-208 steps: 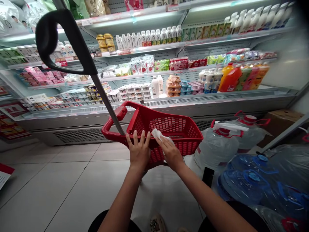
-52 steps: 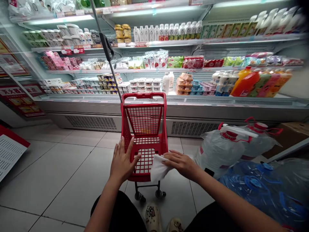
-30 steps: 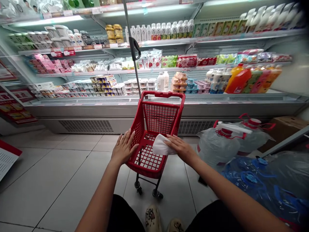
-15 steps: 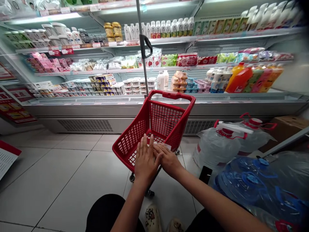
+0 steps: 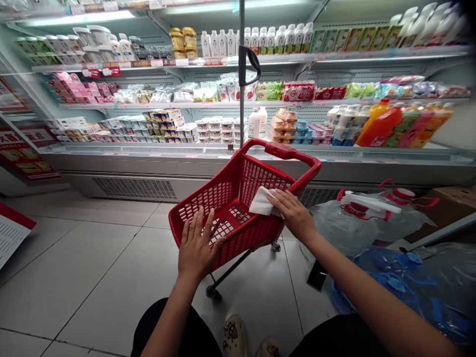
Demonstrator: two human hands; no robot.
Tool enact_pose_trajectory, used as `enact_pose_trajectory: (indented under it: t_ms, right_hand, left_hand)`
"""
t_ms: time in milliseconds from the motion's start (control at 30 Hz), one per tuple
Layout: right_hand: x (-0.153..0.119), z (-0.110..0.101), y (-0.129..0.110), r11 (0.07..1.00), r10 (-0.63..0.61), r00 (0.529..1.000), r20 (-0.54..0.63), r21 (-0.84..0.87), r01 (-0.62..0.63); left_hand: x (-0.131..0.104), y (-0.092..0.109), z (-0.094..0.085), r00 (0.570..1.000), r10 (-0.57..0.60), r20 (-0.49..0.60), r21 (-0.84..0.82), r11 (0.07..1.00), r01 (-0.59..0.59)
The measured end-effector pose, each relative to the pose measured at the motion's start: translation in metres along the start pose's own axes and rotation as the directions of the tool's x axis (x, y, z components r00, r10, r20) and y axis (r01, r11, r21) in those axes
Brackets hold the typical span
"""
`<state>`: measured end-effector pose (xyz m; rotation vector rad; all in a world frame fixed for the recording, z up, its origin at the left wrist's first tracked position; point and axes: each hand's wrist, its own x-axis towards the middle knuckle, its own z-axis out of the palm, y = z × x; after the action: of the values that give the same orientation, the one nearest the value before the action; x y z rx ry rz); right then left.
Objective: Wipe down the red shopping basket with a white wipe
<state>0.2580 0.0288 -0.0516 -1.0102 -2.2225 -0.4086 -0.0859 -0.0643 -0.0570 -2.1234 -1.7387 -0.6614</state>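
Note:
A small red plastic shopping trolley (image 5: 208, 201) on wheels stands on the tiled floor in front of me, its basket turned at an angle. A grey pull rod with a black handle (image 5: 246, 64) rises from its far end. My left hand (image 5: 197, 245) lies flat, fingers spread, against the basket's near outer wall. My right hand (image 5: 293, 213) presses a white cloth (image 5: 261, 202) against the basket's right side rim.
A long chilled display (image 5: 238, 89) with milk bottles, yoghurt cups and juice runs across the back. Large water jugs (image 5: 345, 223) in plastic wrap sit on the floor at the right, blue ones (image 5: 390, 287) nearer me. A dark phone (image 5: 317, 275) lies by them.
The trolley has swung round, its handle end moving right. My right hand with the cloth moved from the near end up to the right rim; my left hand shifted left along the wall.

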Motion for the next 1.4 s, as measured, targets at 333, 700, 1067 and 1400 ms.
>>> enact_pose_trajectory:
  t_ms: [333,700,1067,1400]
  right_hand:
    - [0.008,-0.061,0.012,0.955,0.293,0.904,-0.311,0.143,-0.26]
    - [-0.01,-0.023,0.033,0.975,0.055,0.998,-0.018,-0.213,-0.058]
    - [-0.011,-0.018,0.025,0.988,-0.155,0.975,0.162,0.01,0.155]
    - [-0.02,-0.054,0.091,0.981,0.069,0.996,0.065,-0.186,-0.056]
  left_hand:
    - [0.006,-0.006,0.003,0.999,0.047,0.007,0.027,0.999,-0.047]
    - [0.011,0.004,0.011,0.997,0.08,-0.007,0.024,0.997,-0.08]
    - [0.016,0.012,0.015,0.993,0.113,-0.021,0.004,0.994,-0.112]
    - [0.016,0.015,0.016,0.994,0.109,-0.01,-0.013,0.994,-0.109]
